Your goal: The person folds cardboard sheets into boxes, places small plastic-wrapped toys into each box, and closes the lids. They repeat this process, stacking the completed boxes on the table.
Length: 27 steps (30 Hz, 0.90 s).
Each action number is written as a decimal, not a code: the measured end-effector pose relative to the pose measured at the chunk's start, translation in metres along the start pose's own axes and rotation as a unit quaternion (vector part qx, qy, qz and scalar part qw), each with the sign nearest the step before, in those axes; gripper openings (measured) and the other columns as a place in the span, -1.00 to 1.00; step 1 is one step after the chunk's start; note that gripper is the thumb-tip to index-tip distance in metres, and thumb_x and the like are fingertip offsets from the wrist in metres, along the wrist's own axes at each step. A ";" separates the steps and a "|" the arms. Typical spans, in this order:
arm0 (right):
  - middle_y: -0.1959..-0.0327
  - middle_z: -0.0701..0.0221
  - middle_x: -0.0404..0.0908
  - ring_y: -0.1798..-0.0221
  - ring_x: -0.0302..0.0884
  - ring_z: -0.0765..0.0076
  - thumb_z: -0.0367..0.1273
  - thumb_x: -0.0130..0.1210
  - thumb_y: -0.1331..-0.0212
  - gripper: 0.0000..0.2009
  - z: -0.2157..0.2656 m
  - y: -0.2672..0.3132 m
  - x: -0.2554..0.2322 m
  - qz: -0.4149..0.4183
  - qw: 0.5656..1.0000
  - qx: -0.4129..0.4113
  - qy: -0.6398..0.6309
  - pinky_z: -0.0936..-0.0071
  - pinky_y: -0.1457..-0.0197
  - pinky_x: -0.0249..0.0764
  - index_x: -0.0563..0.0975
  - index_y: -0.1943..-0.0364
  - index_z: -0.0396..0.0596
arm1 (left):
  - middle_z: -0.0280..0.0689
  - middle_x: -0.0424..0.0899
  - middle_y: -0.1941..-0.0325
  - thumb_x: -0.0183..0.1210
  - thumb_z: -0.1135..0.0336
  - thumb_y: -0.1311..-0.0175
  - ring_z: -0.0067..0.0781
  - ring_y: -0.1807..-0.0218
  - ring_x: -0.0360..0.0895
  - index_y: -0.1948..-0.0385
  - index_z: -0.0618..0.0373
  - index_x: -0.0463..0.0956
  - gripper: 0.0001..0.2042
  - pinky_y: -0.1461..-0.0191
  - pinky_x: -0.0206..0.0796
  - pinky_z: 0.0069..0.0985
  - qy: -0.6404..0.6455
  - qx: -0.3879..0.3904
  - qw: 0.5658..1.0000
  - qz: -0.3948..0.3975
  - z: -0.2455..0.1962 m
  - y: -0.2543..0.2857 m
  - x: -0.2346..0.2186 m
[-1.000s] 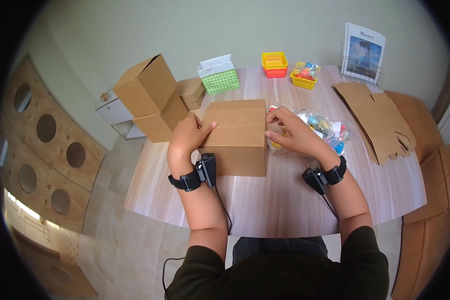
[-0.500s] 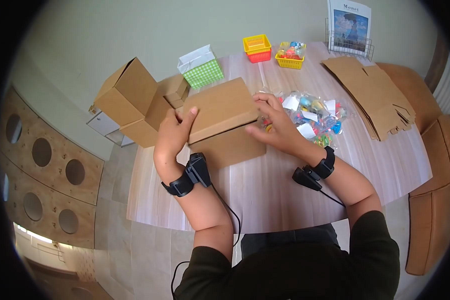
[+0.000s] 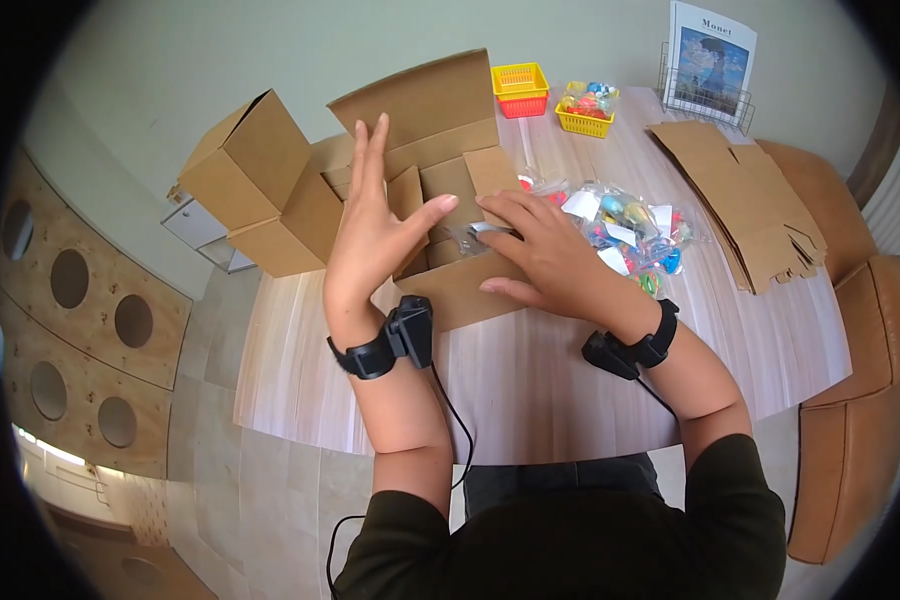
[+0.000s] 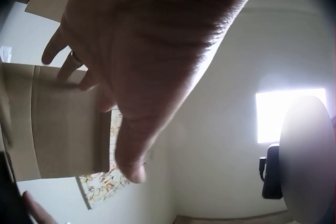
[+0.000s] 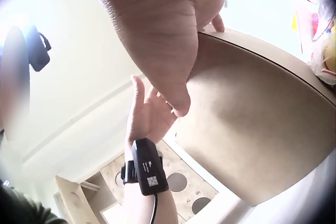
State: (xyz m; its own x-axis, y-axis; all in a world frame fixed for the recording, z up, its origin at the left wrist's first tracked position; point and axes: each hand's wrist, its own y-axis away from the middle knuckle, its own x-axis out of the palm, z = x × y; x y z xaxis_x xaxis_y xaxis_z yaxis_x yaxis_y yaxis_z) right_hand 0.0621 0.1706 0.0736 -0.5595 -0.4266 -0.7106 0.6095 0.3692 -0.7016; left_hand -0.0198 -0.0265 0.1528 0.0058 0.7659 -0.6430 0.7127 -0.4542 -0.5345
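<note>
A brown cardboard box [image 3: 470, 290] stands on the table with its lid [image 3: 420, 95] raised and side flaps up. Inside it shows part of a clear plastic bag [image 3: 464, 241]. My left hand [image 3: 370, 235] is at the left side of the box, fingers straight up before the raised lid and thumb stretched over the opening. Over the near right corner reaches my right hand [image 3: 555, 245], its loosely bent fingers above the bag and its thumb by the front wall. In the right wrist view the box wall [image 5: 252, 119] fills the area beside that thumb.
Several clear bags of colourful items [image 3: 630, 225] lie right of the box. Flattened cardboard [image 3: 735, 195] is farther right. Stacked boxes [image 3: 260, 185] stand at left, yellow and red baskets [image 3: 520, 90] at the back, and a wire rack [image 3: 710, 100] with a Monet print behind.
The box lid has gone from closed to raised, exposing the inside. My left hand has straightened its fingers upward; the right has shifted over the opening. The box was turned slightly.
</note>
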 end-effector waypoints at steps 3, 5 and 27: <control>-0.34 0.06 0.21 -0.31 0.25 -0.04 -0.16 0.28 -0.05 -0.29 0.003 0.000 -0.002 -0.002 0.999 0.047 0.006 0.12 -0.33 0.23 0.29 -0.25 -0.25 | 0.01 -0.28 -0.57 0.38 0.16 -0.02 0.03 -0.55 -0.12 -0.47 -0.07 -0.06 -0.05 -0.45 0.07 -0.21 -0.058 -0.026 0.998 0.006 0.017 -0.004 0.018; -0.36 0.03 0.16 -0.35 0.21 -0.06 -0.19 0.28 -0.06 -0.26 0.006 -0.002 -0.008 -0.034 0.995 0.096 -0.014 0.11 -0.35 0.25 0.23 -0.28 -0.30 | 0.00 -0.27 -0.58 0.30 0.27 -0.09 0.01 -0.55 -0.11 -0.47 -0.08 -0.06 -0.12 -0.45 0.07 -0.23 -0.068 -0.037 0.997 0.016 0.026 -0.007 0.025; -0.14 0.11 0.47 -0.31 0.32 0.14 -0.39 -0.01 -0.11 -0.63 0.034 0.003 0.010 -0.015 0.982 -0.098 0.163 0.07 -0.51 -0.03 0.49 -0.01 -0.26 | 0.19 0.39 -0.28 -0.14 0.34 -0.26 0.10 -0.28 0.39 -0.40 0.02 0.14 -0.42 -0.33 0.20 -0.26 0.036 -0.141 0.989 -0.008 0.045 -0.005 -0.010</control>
State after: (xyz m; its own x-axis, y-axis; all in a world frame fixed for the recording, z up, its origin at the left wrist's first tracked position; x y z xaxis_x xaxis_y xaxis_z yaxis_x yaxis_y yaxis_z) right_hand 0.0772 0.1395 0.0658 -0.7449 -0.1638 -0.6467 0.4883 0.5267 -0.6958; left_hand -0.0548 -0.0519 0.1373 0.0362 0.8069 -0.5895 0.8801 -0.3052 -0.3636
